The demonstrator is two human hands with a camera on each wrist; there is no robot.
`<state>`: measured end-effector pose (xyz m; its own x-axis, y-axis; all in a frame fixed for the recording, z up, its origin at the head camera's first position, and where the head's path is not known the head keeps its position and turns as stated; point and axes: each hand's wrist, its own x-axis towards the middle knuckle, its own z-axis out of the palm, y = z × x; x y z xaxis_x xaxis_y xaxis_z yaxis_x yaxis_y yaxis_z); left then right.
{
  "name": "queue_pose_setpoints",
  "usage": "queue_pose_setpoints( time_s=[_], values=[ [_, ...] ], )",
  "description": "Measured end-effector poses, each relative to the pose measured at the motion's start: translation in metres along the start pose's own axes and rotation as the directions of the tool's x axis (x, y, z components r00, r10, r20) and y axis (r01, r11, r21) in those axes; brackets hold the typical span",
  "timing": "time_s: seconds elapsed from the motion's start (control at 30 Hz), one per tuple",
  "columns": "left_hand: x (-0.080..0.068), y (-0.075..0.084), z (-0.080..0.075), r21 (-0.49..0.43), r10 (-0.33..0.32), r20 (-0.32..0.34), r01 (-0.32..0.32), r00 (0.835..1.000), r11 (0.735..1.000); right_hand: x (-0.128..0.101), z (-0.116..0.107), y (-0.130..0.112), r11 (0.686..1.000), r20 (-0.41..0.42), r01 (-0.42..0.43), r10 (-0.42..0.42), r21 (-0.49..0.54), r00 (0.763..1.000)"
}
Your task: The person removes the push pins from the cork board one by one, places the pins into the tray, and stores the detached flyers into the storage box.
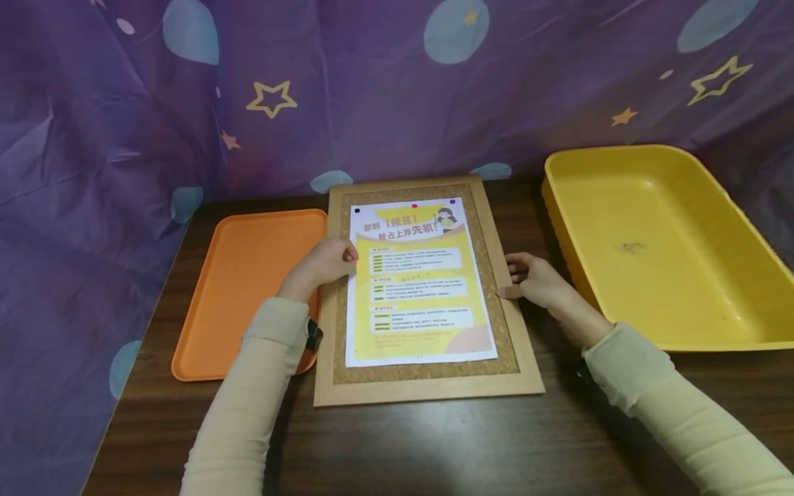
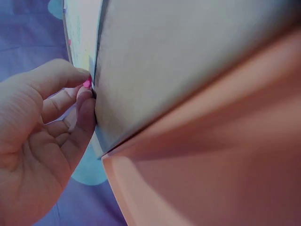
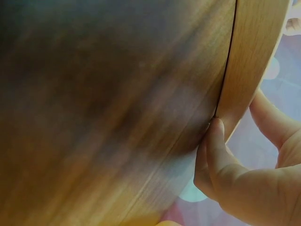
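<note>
A corkboard with a light wooden frame lies on the table, and a yellow-and-white printed poster covers most of its cork. Along the poster's top edge sit a black pushpin, a red pushpin and a purple pushpin. At the poster's left edge, my left hand pinches a pink pushpin between thumb and fingertips. My right hand grips the frame's right side, its thumb over the top face and its fingers against the outer edge.
An orange tray lies to the left of the corkboard, under my left forearm. A deep yellow bin stands on the right. Behind the dark wooden table hangs a purple cloth with stars.
</note>
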<state>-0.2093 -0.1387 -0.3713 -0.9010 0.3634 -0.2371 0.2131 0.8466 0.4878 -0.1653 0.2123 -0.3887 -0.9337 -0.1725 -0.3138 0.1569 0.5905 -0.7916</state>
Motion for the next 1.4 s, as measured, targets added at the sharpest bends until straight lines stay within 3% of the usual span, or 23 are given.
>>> queue_pose_setpoints(
  time_s=[0.37,0.87,1.4],
  values=[
    [0.003,0.0,0.001,-0.014,-0.034,-0.006,0.034,0.999,0.999,-0.001,0.0,-0.001,1.0,0.014,-0.02,0.02,-0.001,1.0],
    [0.001,-0.011,0.006,-0.186,-0.05,-0.034,0.043,0.998,0.982,0.0,-0.001,0.001,1.0,0.014,-0.015,0.015,0.003,1.0],
    [-0.007,-0.012,0.005,-0.242,0.012,-0.084,-0.032,0.996,0.97,-0.001,0.0,0.0,1.0,0.013,-0.016,0.016,0.01,1.0]
  ],
)
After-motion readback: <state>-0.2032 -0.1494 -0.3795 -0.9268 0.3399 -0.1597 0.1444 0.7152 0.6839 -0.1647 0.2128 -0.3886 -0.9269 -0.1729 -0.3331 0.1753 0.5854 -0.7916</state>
